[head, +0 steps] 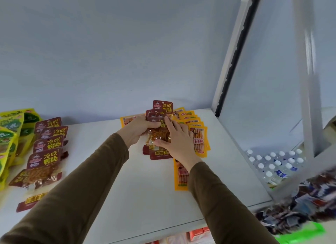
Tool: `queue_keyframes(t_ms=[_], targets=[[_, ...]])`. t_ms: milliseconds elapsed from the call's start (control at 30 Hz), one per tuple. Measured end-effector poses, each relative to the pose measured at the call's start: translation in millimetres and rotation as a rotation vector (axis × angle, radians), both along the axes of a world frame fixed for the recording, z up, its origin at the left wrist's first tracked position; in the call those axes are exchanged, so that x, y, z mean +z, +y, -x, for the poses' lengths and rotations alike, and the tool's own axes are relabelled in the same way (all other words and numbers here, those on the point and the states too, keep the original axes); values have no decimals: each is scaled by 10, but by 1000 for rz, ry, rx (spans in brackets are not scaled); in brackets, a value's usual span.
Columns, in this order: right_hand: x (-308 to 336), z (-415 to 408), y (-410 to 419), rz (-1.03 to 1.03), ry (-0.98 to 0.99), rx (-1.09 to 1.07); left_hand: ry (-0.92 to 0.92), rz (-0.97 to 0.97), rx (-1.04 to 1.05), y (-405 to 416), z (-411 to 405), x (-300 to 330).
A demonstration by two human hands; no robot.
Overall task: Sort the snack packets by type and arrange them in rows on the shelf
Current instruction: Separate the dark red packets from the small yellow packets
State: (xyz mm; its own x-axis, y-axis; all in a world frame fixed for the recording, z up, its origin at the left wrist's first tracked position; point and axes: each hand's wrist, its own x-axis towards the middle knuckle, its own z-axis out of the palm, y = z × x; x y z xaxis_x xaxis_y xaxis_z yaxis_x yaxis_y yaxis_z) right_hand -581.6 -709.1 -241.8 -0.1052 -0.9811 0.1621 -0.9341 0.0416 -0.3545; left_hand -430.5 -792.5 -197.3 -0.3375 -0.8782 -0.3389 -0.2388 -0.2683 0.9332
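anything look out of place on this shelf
Yes. One orange packet lies alone near the front, apart from its fanned row. Another orange packet sits left of the red-brown stack both hands are holding.

You've got capped water bottles (274, 166) packed together at right below the shelf level, a white metal upright (234, 49) upper right, blurred green object (300, 232) bottom right.

Light was soft, even and cool, with no single source evident. The white shelf (149, 189) showed only faint shadows beneath the sleeves (76, 194). Wide-angle distortion bent the shelf upright (234, 58) sharply. Motion blur smeared the right edge, where the grey post (309, 90) and the dark packets (300, 203) below dissolved. The centre stayed reasonably sharp.
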Motion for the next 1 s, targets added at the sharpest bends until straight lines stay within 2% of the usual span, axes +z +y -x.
queue_keyframes(t_ms=[167, 367, 467, 533, 600, 733, 767, 867, 1000], targets=[[-13, 78, -31, 44, -160, -44, 57, 89, -69, 165, 17, -51], [-36, 29, 0, 264, 1, -89, 105, 78, 31, 317, 82, -120], [53, 53, 32, 418, -41, -139, 168, 80, 148, 347, 69, -104], [157, 73, 66, 485, -174, -131, 188, 109, 225, 356, 12, -37], [268, 48, 97, 466, -419, -94, 202, 126, 249, 366, -84, 43], [556, -241, 101, 75, -1229, 2, 260, 118, 218, 470, -285, 166], [603, -341, 90, -21, -1372, 10, 245, 128, 218, 503, -327, 179], [604, -677, 6, -141, -1573, -22, 109, 216, 296, 597, -501, 180], [527, -1176, -96, -229, -1669, -29, -29, 248, 391, 622, -928, 112]])
